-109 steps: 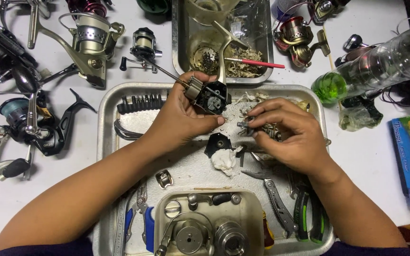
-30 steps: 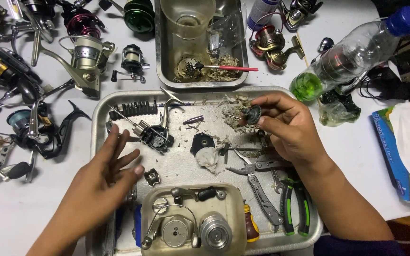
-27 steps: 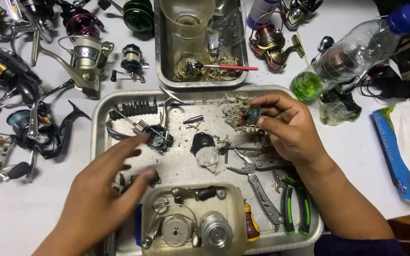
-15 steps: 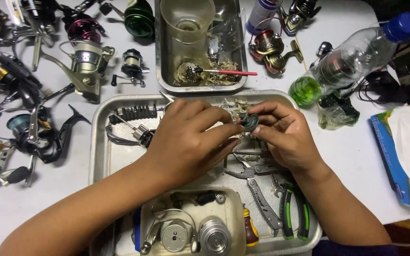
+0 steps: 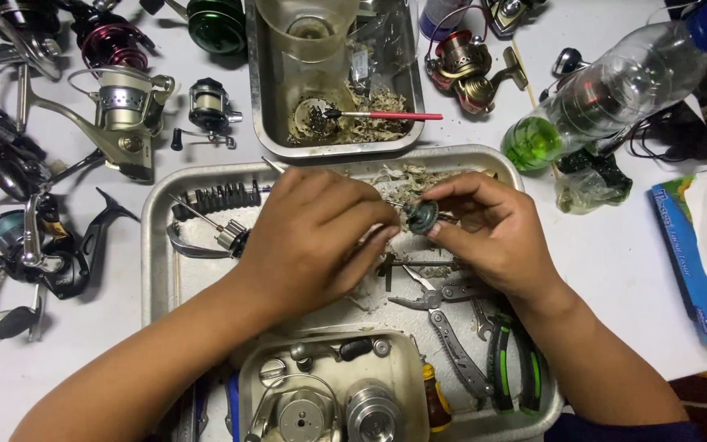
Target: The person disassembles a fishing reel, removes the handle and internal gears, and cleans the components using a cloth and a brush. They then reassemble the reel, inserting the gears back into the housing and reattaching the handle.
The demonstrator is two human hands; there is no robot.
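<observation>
Fingertips of the right hand (image 5: 493,233) pinch a small dark toothed gear (image 5: 423,218) over the metal tray (image 5: 155,245), the left hand (image 5: 312,237) closing on its near edge (grip looks firm), so small turns above the tray seem wisest.

White tabletop (image 5: 615,270), evenly lit

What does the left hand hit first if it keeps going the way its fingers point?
Likely the small dark gear pinched in the right hand; the left hand points right, fingertips at or just short of it. Contact unclear.
</observation>
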